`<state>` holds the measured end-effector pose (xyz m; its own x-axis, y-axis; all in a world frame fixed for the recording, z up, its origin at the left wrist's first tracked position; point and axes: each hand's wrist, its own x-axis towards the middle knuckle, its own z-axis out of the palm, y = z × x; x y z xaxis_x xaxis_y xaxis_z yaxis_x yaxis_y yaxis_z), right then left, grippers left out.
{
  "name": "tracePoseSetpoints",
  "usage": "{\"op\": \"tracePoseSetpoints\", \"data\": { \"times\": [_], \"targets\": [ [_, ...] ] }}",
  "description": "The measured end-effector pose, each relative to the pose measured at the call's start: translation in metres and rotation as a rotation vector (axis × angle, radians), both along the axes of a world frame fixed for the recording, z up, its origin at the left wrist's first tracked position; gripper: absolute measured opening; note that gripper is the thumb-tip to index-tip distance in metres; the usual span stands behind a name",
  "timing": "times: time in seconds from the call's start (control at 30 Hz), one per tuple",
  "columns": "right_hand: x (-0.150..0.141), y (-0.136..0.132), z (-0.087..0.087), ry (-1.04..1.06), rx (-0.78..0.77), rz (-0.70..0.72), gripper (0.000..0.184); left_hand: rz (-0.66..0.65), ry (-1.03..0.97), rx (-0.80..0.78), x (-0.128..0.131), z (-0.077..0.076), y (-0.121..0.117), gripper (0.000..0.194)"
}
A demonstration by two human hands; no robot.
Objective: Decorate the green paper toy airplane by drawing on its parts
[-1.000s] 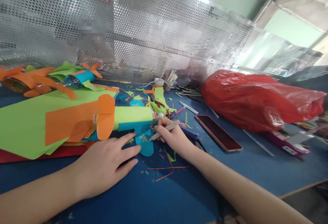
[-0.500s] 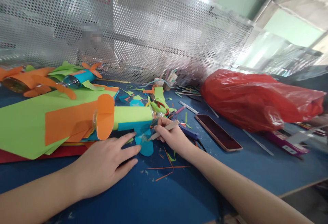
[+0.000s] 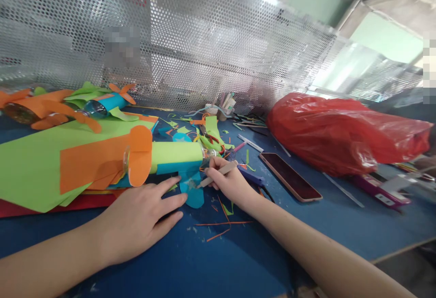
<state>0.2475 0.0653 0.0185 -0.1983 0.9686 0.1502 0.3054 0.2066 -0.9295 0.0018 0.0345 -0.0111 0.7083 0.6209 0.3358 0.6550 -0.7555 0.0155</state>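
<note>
Pinched in my right hand (image 3: 221,175) is a pale marker pen (image 3: 221,173), its tip on a blue paper wing (image 3: 195,197). A light star-like mark shows on that wing. The wing belongs to a paper-wrapped bottle plane (image 3: 177,152), lying on its side with a lime green body, a blue strip and an orange paper tail (image 3: 140,155) at its left end. My left hand (image 3: 146,216) rests open, palm down, with fingers spread and fingertips at the wing's left edge. A second blue wing (image 3: 182,137) sticks out on the far side.
Coloured paper sheets (image 3: 34,166) and finished bottle planes (image 3: 109,103) lie to the left. Scissors (image 3: 211,138) sit among paper scraps behind the bottle. On the right are a phone (image 3: 289,175), a blue glue gun (image 3: 251,176) and a red plastic bag (image 3: 340,130). Perforated metal panels (image 3: 204,39) stand behind.
Almost nothing differs. The pen tip stays on the blue wing, and my left hand keeps its place.
</note>
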Motion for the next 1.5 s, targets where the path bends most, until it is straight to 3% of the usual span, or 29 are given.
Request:
{"op": "tracePoseSetpoints", "data": {
  "times": [0.23,0.47,1.5],
  "targets": [
    [-0.0011,0.0014,-0.0018,0.101,0.027,-0.087,0.027,-0.003,0.010,0.000,0.0007,0.0030,-0.0005,0.046],
    [-0.0003,0.0029,-0.0048,0.052,0.028,-0.102,0.024,0.001,-0.008,-0.001,-0.0003,0.0002,-0.0001,0.046],
    [0.0000,0.0047,-0.0076,0.013,0.057,-0.020,0.025,0.002,0.002,-0.008,0.0003,0.0011,-0.0009,0.048]
  ]
}}
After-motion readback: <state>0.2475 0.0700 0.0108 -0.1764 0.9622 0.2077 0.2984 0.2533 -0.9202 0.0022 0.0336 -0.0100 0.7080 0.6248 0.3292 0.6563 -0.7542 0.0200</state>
